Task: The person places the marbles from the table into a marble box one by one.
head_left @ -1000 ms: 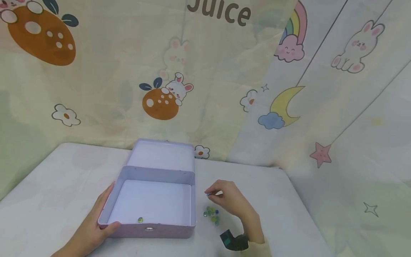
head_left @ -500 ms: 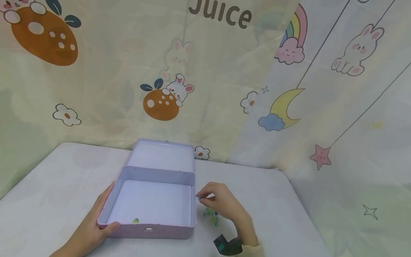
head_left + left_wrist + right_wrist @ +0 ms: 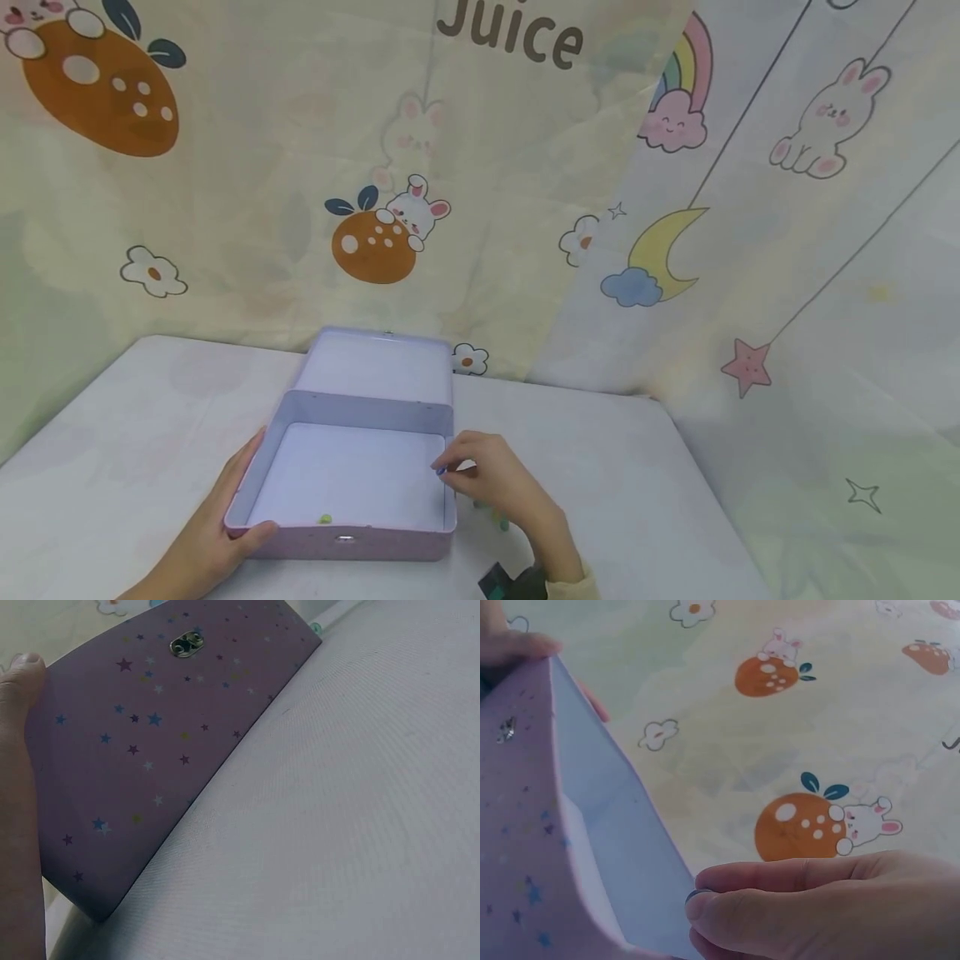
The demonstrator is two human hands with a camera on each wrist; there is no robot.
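- The bench (image 3: 660,467) carries an open purple tin box (image 3: 352,475) near its front edge.
- The left hand (image 3: 213,533) grips the box's front-left corner, thumb over the rim.
- The right hand (image 3: 498,483) pinches a blue marble (image 3: 441,471) just over the box's right wall.
- One green marble (image 3: 325,518) lies inside, at the front wall.
- I judge this is the dropping step; next the fingers must loosen over the box floor.

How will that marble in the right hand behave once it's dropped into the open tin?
The marble, pinched by the right hand at the tin rim, looks small, round and glassy, so it will likely roll across the smooth flat floor. The walls should stop it, as with the green marble resting by the front wall. The left hand steadies the tin.
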